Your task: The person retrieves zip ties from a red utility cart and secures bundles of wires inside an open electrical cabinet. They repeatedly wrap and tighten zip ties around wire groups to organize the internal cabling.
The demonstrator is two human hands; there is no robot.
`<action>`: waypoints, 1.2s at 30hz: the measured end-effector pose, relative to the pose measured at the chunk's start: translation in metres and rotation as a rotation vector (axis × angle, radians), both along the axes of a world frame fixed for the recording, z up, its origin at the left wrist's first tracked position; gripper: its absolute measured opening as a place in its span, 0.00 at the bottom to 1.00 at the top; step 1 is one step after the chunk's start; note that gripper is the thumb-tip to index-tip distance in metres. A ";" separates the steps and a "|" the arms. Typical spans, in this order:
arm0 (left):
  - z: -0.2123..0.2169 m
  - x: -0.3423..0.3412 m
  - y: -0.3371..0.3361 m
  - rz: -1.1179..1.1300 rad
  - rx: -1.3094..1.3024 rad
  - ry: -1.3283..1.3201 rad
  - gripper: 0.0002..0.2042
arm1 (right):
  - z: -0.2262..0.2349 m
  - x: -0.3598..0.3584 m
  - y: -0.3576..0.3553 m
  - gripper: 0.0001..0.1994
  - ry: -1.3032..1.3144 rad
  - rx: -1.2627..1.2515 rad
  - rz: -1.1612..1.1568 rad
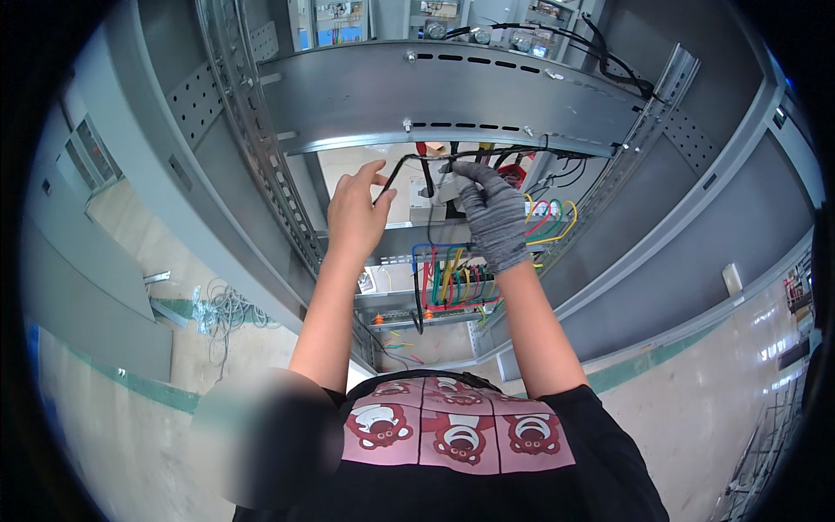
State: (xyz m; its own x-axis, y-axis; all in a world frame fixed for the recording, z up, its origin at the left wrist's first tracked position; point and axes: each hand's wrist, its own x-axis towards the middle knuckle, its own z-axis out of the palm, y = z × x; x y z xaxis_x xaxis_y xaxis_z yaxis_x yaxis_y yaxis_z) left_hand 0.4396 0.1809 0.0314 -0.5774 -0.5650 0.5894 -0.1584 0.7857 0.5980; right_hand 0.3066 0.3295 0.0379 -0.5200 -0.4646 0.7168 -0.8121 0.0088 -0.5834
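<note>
The bare left hand (pixel 355 211) pinches a black cable (pixel 393 177) between thumb and fingertips, raised inside an open grey metal cabinet (pixel 487 96). Just to its right, the right hand (pixel 490 213), in a grey knit glove, closes its fingers on the same cable where it bends under the horizontal panel. Below both hands, red, yellow, green and blue wires (pixel 448 278) loop into a terminal row. Far left, a perforated rail (pixel 261 148) slants upward.

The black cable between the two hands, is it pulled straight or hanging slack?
Bent, not straight: the black cable rises from the bare left hand, kinks, then runs level to the gloved right hand.
</note>
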 end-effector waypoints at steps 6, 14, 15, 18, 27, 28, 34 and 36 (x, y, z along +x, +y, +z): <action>-0.032 0.023 -0.013 -0.028 0.073 -0.164 0.09 | -0.012 0.006 0.026 0.08 -0.195 -0.013 -0.056; -0.016 0.035 0.031 -0.150 0.297 0.093 0.10 | -0.040 0.002 0.053 0.09 -0.320 -0.132 0.015; -0.018 0.035 0.039 -0.151 0.322 0.151 0.09 | -0.045 0.001 0.060 0.09 -0.388 -0.126 0.021; -0.025 0.041 0.063 -0.184 0.319 0.288 0.06 | -0.049 0.001 0.070 0.09 -0.456 -0.131 0.085; -0.004 -0.028 0.113 -0.735 1.013 0.379 0.12 | 0.041 0.025 0.106 0.15 -0.506 -0.425 0.188; 0.002 -0.032 0.112 -0.680 1.042 0.465 0.12 | 0.038 0.018 0.113 0.15 -0.494 -0.451 0.141; -0.011 -0.025 0.076 -0.412 0.929 0.376 0.16 | 0.022 -0.005 0.142 0.14 -0.586 -0.515 0.381; -0.027 -0.024 0.080 -0.415 0.855 0.263 0.19 | 0.029 0.007 0.134 0.14 -0.553 -0.524 0.294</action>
